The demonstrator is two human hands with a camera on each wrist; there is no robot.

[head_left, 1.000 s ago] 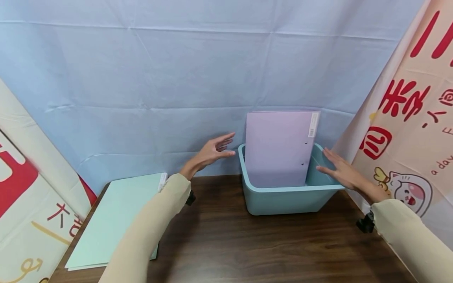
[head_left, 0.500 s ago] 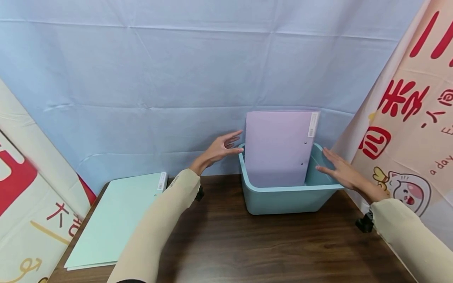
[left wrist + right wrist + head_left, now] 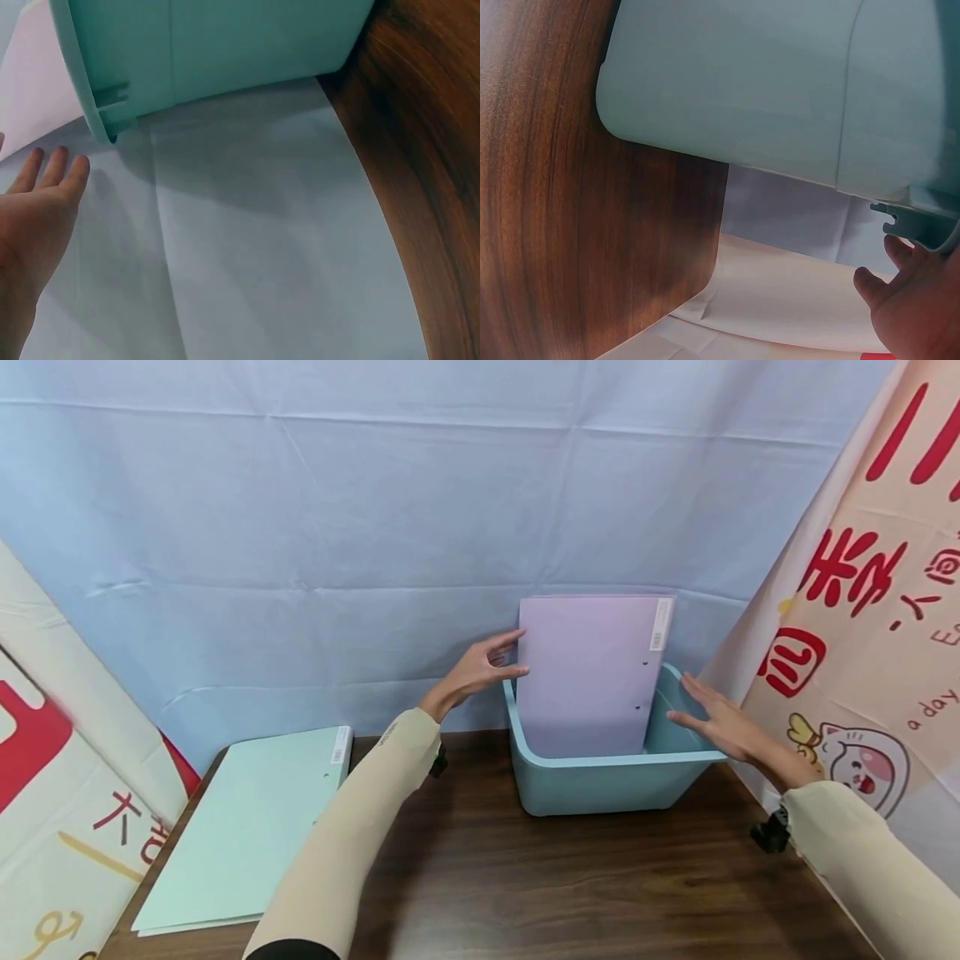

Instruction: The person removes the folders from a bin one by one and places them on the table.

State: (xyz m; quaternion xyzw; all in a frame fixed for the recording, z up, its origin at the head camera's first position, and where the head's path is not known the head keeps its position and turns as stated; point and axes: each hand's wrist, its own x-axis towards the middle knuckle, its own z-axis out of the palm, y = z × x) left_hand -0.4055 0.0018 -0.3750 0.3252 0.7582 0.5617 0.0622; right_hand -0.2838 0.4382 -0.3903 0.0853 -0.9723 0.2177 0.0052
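Observation:
A purple file folder (image 3: 585, 677) with a white barcode label and two small rivets stands upright in a blue-green plastic bin (image 3: 615, 787), rising well above its rim. A thin second purple edge shows along its top. My left hand (image 3: 478, 667) is at the folder's left edge, thumb and forefinger tips extended and spread right at it. In the left wrist view that hand's straight fingers (image 3: 52, 172) lie close to the bin's rim. My right hand (image 3: 723, 722) rests its spread fingers along the bin's right rim, also visible in the right wrist view.
Several pale green folders (image 3: 232, 835) lie stacked flat at the left of the dark wooden table (image 3: 555, 885). A light blue cloth (image 3: 337, 510) hangs behind. Printed cloths (image 3: 847, 710) hang at both sides, the right one close beside the bin.
My left hand has moved right, from beside the bin to the purple folder's left edge. My right hand, the bin and the folders have stayed in place.

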